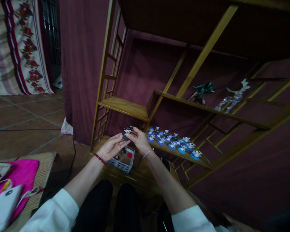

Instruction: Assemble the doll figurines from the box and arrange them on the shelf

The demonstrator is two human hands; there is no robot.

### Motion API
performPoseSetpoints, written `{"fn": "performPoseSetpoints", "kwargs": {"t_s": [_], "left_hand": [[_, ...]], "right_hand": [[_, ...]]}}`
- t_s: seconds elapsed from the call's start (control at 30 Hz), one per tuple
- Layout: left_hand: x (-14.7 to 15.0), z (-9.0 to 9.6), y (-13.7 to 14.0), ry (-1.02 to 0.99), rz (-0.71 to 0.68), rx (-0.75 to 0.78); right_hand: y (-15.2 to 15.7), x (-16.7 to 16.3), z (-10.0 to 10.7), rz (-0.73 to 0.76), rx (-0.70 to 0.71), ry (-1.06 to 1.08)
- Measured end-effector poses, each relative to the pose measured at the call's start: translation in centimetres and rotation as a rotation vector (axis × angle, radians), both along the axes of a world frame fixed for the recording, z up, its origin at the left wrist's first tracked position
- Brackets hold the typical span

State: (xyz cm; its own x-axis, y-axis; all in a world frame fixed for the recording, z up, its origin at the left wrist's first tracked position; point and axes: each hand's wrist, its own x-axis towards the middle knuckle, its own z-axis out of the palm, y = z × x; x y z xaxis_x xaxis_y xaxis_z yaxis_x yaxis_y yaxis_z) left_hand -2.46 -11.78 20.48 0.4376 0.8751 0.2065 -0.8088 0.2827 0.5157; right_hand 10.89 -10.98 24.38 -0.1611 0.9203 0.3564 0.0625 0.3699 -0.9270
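Single head-worn view, forward and down (fairly close) onto the wooden shelving [124,108]

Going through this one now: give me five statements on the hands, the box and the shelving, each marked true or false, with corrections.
1. The left hand and right hand both touch a small black-haired figurine. True.
2. The red beaded bracelet is on the right wrist. False: the red beaded bracelet is on the left wrist.
3. The open white box with dark printing has a round red piece inside. True.
4. The clear, glittery ornament stands left of the dark green ornament in the picture. False: the clear, glittery ornament is to its right.
5. Small figurines on blue-purple bases stand on a wooden shelf. True.
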Motion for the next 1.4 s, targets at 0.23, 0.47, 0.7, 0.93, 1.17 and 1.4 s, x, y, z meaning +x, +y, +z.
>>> {"fn": "performPoseSetpoints", "kwargs": {"t_s": [0.23,0.47,0.7,0.93,1.17,1.4], "left_hand": [[0.2,-0.2,0.4,-0.003,0.048,0.006],[-0.4,0.6,0.5,-0.027,0.045,0.046],[-1.1,1.2,1.6,-0.005,0.046,0.059],[-1.1,2.2,2.4,0.02,0.051,0.076],[-1.5,3.7,3.2,0.087,0.084,0.115],[-2.2,6.6,3.8,0.252,0.229,0.111]], "right_hand": [[-0.1,-0.6,-0.5,-0.055,0.075,-0.017],[-0.3,-0.7,0.7,0.048,-0.014,0.056],[0.0,-0.1,1.6,0.089,0.017,-0.057],[0.8,-0.2,2.2,0.053,0.069,-0.144],[1.4,-0.7,3.8,-0.012,0.131,-0.144],[2.4,-1.0,5.6,-0.064,0.152,-0.141]]}}
